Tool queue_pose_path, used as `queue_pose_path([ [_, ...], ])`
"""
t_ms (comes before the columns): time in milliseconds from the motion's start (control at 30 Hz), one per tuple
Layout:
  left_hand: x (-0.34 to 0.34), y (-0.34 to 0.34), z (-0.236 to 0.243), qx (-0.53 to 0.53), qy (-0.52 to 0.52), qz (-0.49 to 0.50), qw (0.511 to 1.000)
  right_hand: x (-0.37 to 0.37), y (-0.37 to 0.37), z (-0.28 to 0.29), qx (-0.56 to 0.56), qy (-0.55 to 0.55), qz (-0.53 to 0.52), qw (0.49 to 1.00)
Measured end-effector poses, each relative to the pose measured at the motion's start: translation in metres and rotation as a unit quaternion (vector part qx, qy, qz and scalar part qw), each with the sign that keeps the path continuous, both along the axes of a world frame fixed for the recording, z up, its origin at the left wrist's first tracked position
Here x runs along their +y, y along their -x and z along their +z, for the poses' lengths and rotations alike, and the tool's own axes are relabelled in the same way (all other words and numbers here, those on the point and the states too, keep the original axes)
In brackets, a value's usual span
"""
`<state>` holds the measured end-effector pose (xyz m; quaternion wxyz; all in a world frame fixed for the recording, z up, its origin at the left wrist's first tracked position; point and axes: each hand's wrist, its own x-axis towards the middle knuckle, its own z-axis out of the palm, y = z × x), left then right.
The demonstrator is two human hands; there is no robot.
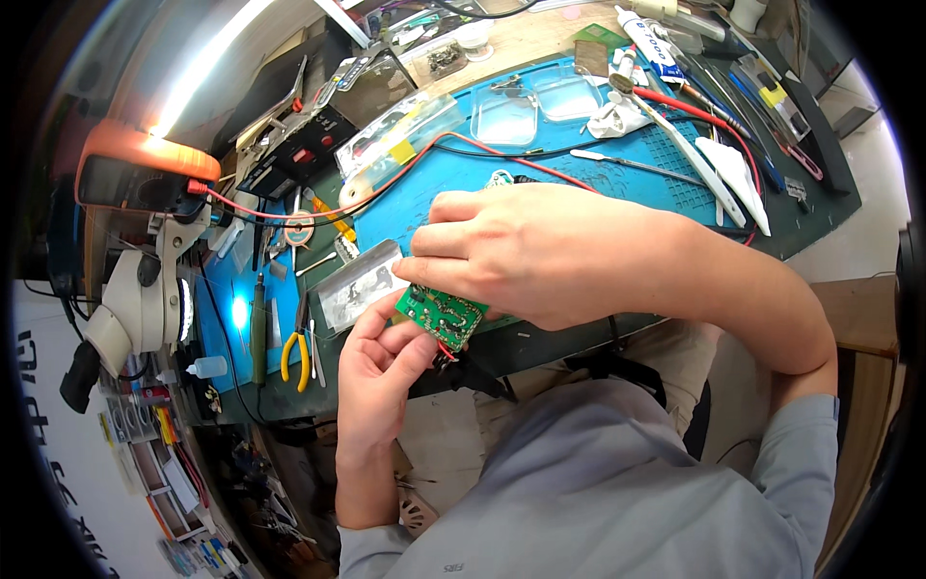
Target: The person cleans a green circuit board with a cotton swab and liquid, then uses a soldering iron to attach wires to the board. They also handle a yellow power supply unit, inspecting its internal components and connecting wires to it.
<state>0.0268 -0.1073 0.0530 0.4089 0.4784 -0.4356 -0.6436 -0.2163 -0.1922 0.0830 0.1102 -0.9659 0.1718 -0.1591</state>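
Observation:
A small green circuit board [442, 314], solder joints showing, is tilted over the bench's front edge. My left hand [381, 372] grips its lower left side between thumb and fingers. A short red wire [447, 350] comes off the board's lower edge next to my left thumb. My right hand [521, 246] reaches across from the right, its curled fingers lying along the board's upper edge. The right thumb and the board's underside are mostly hidden. Just left of the board, a clear plastic bag [359, 286] with small dark pieces lies on the bench.
An orange multimeter [145, 164] stands at the left, its red and black leads crossing the blue mat [415, 198]. Yellow-handled pliers [296, 360] and a green pen-shaped tool [258, 333] lie left. Clear trays [503, 118], white tweezers [694, 164] and a glue tube [651, 46] lie farther back.

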Motion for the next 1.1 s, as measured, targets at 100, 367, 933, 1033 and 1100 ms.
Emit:
queue_pose_path([
  [100,0.001,-0.006,-0.006,0.016,-0.051,0.016,0.998,0.0,-0.004,0.002,0.031,-0.001,-0.011,0.999],
  [367,-0.002,-0.004,0.004,-0.018,-0.093,-0.013,0.995,0.002,-0.006,-0.002,0.001,-0.018,-0.011,1.0],
  [933,-0.009,-0.006,0.008,-0.008,-0.124,-0.065,0.99,0.007,-0.004,-0.011,-0.039,-0.009,-0.03,0.999],
  [1033,-0.01,-0.006,0.008,-0.012,-0.128,-0.066,0.99,0.007,-0.004,-0.01,-0.035,-0.011,-0.032,0.999],
  [1100,-0.011,-0.006,0.009,-0.01,-0.131,-0.07,0.989,0.007,-0.004,-0.008,-0.032,-0.013,-0.035,0.999],
])
